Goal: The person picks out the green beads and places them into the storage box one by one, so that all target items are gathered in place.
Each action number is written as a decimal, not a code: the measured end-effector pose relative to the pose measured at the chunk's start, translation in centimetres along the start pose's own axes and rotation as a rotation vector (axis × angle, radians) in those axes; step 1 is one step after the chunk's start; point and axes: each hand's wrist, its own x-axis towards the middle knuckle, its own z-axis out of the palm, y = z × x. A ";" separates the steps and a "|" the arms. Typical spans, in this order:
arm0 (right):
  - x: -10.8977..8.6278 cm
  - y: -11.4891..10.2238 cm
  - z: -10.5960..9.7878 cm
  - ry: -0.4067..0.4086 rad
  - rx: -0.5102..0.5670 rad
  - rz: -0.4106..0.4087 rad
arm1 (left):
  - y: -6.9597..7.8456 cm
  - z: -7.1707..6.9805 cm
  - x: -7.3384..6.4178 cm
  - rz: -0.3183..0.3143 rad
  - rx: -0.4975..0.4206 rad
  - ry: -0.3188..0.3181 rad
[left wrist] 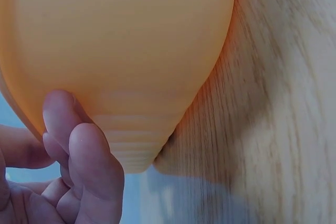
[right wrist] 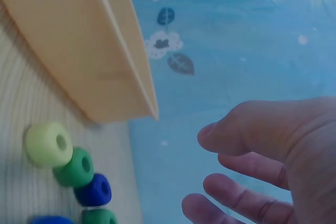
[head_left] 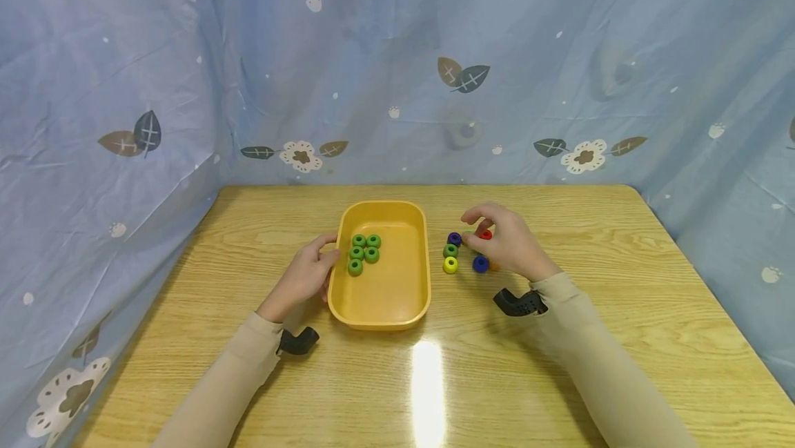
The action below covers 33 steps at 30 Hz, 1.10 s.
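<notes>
A yellow-orange tray (head_left: 397, 303) stands on the table, with several green beads (head_left: 372, 255) grouped in its left part. My left hand (head_left: 308, 270) holds the tray's left wall, thumb over the rim and fingers against the outside; in the left wrist view those fingers (left wrist: 94, 161) touch the wall. Above the loose beads to the right of the tray hovers my right hand (head_left: 506, 241), its thumb and fingers apart with nothing between them. Beneath and beside it lie a yellow bead (head_left: 450, 266), a green bead (head_left: 450, 250), blue beads (head_left: 481, 264) and a red bead (head_left: 486, 235), some partly hidden.
An orange bead (head_left: 494, 266) is mostly covered by the right hand. The wooden table (head_left: 298, 213) ends at a blue patterned cloth (head_left: 385, 75) behind and at the sides. Black wrist mounts (head_left: 520, 303) sit below both hands.
</notes>
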 end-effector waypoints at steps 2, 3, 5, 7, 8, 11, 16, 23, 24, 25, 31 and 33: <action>-0.2 0.4 -0.1 0.006 -0.008 0.009 | 0.0 0.0 0.0 0.003 -0.003 0.001; -0.2 0.7 -0.1 0.009 -0.018 0.016 | 0.0 0.0 0.0 0.003 -0.003 0.001; -0.4 1.2 -0.2 0.009 -0.031 0.029 | 0.0 0.0 0.0 0.002 -0.003 0.001; -0.4 1.7 -0.3 0.004 -0.038 0.041 | 0.0 0.0 0.0 -0.001 0.001 0.000; -0.5 1.9 -0.3 0.001 -0.039 0.045 | 0.0 0.0 0.0 -0.003 0.003 -0.001; -0.5 2.6 -0.3 -0.009 -0.042 0.063 | 0.0 0.0 0.0 -0.006 0.010 -0.002; -0.4 3.5 0.2 -0.017 -0.097 0.092 | 0.1 0.0 0.0 -0.002 0.011 -0.004; -0.4 4.4 1.4 -0.025 -0.156 0.100 | -0.2 0.0 0.1 -0.008 -0.004 -0.011; -0.4 4.6 1.5 -0.021 -0.163 0.100 | -0.2 0.0 0.1 -0.008 -0.005 -0.013; -0.4 4.7 1.6 -0.018 -0.171 0.104 | -0.3 0.0 0.1 -0.008 -0.004 -0.012; -0.6 4.9 2.0 -0.014 -0.210 0.118 | -0.2 0.0 0.1 -0.008 -0.003 -0.009; -0.6 5.0 2.2 -0.016 -0.223 0.119 | -0.2 0.0 0.1 -0.007 -0.004 -0.010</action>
